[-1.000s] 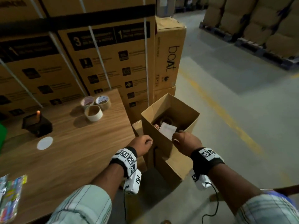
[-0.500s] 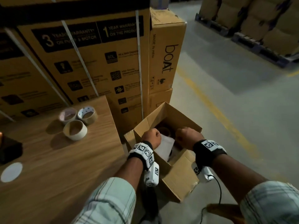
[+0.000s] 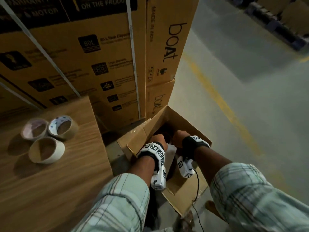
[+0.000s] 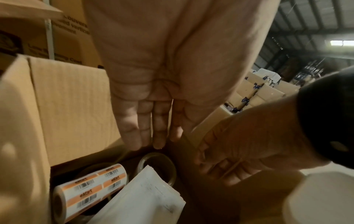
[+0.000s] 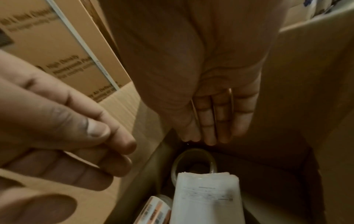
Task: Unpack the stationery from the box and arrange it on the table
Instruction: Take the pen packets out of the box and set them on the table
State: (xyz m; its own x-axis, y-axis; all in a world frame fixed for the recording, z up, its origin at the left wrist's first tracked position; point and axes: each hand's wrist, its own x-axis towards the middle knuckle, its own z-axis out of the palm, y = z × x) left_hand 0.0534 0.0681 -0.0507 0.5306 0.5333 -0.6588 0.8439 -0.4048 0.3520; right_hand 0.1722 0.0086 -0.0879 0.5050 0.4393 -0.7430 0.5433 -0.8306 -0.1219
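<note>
An open cardboard box stands on the floor beside the wooden table. Both my hands reach down into it. My left hand hangs with straight fingers just above a clear tape roll and holds nothing. My right hand also points straight down over the same tape roll, empty. A white stack of papers leans in the box, partly covering the roll. An orange-and-white label roll lies beside it. Three tape rolls sit on the table.
Tall stacked cartons rise right behind the table and the box. Grey concrete floor with a yellow line spreads to the right. The box's flaps stick out toward me.
The white paper stack held at the box's top a second ago now lies inside, let go. Both hands have gone deeper into the box, and my head has leaned closer.
</note>
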